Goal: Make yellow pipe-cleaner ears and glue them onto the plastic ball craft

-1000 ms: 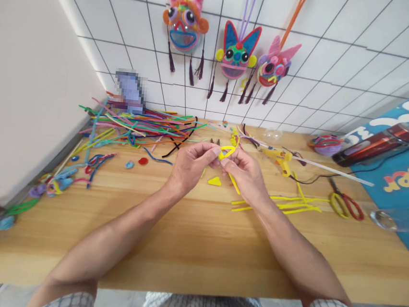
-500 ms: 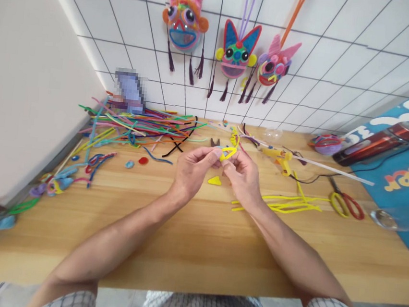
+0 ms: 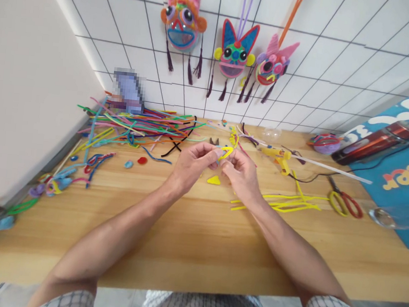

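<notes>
Above the middle of the wooden table point(image 3: 189, 239), my left hand point(image 3: 192, 164) and my right hand point(image 3: 242, 174) meet, both pinched on a bent yellow pipe cleaner point(image 3: 227, 151) that forms a small loop between the fingertips. Just below the hands a yellow folded triangle piece point(image 3: 214, 179) lies on the wood. To the right of my right hand lies a bundle of yellow pipe cleaners point(image 3: 282, 203).
A heap of coloured pipe cleaners point(image 3: 138, 125) covers the back left. A yellow glue gun point(image 3: 278, 156), scissors point(image 3: 346, 203), a long white stick point(image 3: 333, 168) and a ball of yarn point(image 3: 324, 143) lie at the right. Three pipe-cleaner masks point(image 3: 232, 50) hang on the tiled wall.
The loose tail of the yellow pipe cleaner below my right hand is no longer visible. Both hands stay together in about the same place.
</notes>
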The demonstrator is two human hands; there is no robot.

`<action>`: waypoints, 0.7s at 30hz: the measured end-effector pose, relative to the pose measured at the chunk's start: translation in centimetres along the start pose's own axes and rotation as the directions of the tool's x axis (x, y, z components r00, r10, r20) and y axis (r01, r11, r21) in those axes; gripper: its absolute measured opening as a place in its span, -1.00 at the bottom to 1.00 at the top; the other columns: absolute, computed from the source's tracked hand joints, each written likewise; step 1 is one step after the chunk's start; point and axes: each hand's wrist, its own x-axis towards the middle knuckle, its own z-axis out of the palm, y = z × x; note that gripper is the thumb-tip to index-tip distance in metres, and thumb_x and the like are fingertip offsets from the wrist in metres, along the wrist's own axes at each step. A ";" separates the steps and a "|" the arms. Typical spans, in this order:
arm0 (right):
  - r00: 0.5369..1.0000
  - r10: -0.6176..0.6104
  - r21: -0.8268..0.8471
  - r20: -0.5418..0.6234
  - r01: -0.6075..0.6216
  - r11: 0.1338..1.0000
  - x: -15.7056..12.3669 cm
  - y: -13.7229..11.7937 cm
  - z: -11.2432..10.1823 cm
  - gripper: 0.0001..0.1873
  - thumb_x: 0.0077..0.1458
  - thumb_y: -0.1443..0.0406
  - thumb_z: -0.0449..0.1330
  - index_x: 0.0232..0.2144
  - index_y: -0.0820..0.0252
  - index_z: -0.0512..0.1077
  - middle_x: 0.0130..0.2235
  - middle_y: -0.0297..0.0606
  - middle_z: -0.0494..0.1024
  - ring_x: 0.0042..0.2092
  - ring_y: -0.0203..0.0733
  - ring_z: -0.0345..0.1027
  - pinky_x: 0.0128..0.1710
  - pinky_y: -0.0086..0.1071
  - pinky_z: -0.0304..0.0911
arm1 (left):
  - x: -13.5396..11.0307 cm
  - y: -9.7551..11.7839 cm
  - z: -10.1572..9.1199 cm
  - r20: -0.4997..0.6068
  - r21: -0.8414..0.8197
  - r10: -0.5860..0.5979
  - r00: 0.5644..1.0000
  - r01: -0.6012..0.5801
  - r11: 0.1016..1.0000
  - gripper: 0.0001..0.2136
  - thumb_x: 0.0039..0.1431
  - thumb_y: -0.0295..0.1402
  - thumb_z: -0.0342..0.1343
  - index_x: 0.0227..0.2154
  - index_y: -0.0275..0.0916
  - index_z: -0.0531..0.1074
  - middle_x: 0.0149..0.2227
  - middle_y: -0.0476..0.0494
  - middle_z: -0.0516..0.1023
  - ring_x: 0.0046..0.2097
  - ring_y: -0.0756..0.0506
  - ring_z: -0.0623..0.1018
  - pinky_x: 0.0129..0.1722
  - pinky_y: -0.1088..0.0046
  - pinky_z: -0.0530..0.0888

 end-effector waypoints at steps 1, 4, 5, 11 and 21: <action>1.000 0.002 0.005 0.011 -0.002 1.000 0.0 -0.1 0.0 -0.63 0.11 0.07 0.39 -0.50 0.07 0.32 -0.55 -0.48 0.30 -0.49 -0.33 0.10 -0.48 -0.39 0.05 | 0.1 0.0 -0.1 0.012 0.013 0.011 1.000 -0.011 1.000 -0.66 0.05 -0.05 0.50 -0.40 -0.24 0.64 -0.48 -0.04 0.60 -0.43 -0.01 0.52 -0.33 0.45 0.49; 0.999 -0.006 0.067 0.045 0.003 0.998 0.1 -0.4 -0.1 -0.61 0.15 0.02 0.36 -0.50 0.08 0.36 -0.52 -0.42 0.40 -0.43 -0.28 0.25 -0.38 -0.36 0.23 | 0.1 -0.1 -0.3 -0.006 0.019 0.049 0.999 -0.048 0.999 -0.67 0.06 -0.05 0.50 -0.40 -0.22 0.66 -0.48 -0.04 0.59 -0.43 0.00 0.49 -0.35 0.45 0.46; 0.998 -0.005 0.088 0.056 0.000 0.996 0.1 -0.5 -0.1 -0.61 0.16 0.01 0.35 -0.50 0.08 0.37 -0.50 -0.41 0.43 -0.41 -0.27 0.29 -0.34 -0.35 0.28 | 0.1 -0.2 -0.3 -0.023 0.017 0.054 0.998 -0.054 0.998 -0.68 0.05 -0.04 0.50 -0.40 -0.22 0.67 -0.48 -0.03 0.59 -0.44 0.01 0.47 -0.37 0.46 0.43; 0.999 0.014 0.066 0.043 -0.016 0.998 0.4 -0.3 -0.2 -0.65 0.12 0.05 0.38 -0.50 0.08 0.38 -0.52 -0.43 0.42 -0.45 -0.28 0.28 -0.38 -0.36 0.25 | 0.1 -0.5 0.0 -0.060 -0.015 0.015 0.998 -0.016 1.000 -0.63 -0.03 0.00 0.54 -0.45 -0.20 0.64 -0.52 0.02 0.52 -0.48 0.04 0.38 -0.44 0.49 0.32; 1.000 0.000 0.013 -0.016 0.001 1.000 0.2 0.1 -0.1 -0.60 0.13 0.02 0.39 -0.49 0.07 0.35 -0.52 -0.44 0.34 -0.46 -0.31 0.12 -0.45 -0.38 0.07 | 0.3 -0.4 -0.5 -0.001 0.088 0.026 1.000 -0.026 0.996 -0.66 0.13 -0.05 0.44 -0.47 -0.22 0.57 -0.57 0.00 0.48 -0.51 0.03 0.38 -0.45 0.46 0.30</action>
